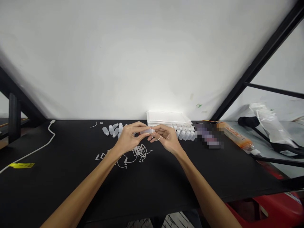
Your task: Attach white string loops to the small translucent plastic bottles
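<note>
My left hand (128, 136) pinches a small translucent plastic vial (147, 130) held sideways above the black table (71, 177). My right hand (166, 136) meets it from the right, fingers closed on a thin white plastic ring strap (155, 137) at the vial's end. Below the hands lies a loose heap of white plastic straps (139, 152). More small vials (112, 129) lie to the left behind the hands, and a row of vials (185, 134) stands to the right.
A white tray stack (167, 118) sits against the wall behind the hands. A white cable (38, 148) and yellow tag (22, 165) lie at the left. An orange tube (235, 136), a black stand (261, 136) and a plastic bag (270, 123) are at the right.
</note>
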`<state>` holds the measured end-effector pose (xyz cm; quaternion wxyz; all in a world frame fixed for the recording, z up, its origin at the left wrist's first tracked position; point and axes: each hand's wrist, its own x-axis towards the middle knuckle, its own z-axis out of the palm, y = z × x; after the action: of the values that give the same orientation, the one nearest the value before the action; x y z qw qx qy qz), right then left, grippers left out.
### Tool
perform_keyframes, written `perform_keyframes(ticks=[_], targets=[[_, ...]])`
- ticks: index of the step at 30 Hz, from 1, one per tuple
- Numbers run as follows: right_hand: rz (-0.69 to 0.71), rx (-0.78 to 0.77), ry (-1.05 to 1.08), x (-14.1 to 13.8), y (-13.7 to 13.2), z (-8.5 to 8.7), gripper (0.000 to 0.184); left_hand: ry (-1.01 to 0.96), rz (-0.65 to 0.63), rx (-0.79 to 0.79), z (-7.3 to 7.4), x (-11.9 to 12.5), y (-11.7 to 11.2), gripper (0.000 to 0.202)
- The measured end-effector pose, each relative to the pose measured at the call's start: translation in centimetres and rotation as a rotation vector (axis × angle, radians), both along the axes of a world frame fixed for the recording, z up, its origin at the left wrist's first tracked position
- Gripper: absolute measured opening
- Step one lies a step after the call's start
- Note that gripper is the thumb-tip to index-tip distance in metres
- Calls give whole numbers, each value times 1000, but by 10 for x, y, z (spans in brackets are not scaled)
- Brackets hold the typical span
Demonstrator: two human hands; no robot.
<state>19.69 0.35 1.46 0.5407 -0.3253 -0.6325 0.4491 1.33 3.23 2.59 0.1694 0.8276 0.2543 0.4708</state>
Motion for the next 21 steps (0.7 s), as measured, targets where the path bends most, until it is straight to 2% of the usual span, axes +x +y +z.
perform_keyframes(ticks=[12,21], targets=[[15,-52,21,1,0,0,32,20,-15,143,-3,1,-1,17],[20,-103,56,0,2,-4,28,51,-11,202,-10,4,2,19]])
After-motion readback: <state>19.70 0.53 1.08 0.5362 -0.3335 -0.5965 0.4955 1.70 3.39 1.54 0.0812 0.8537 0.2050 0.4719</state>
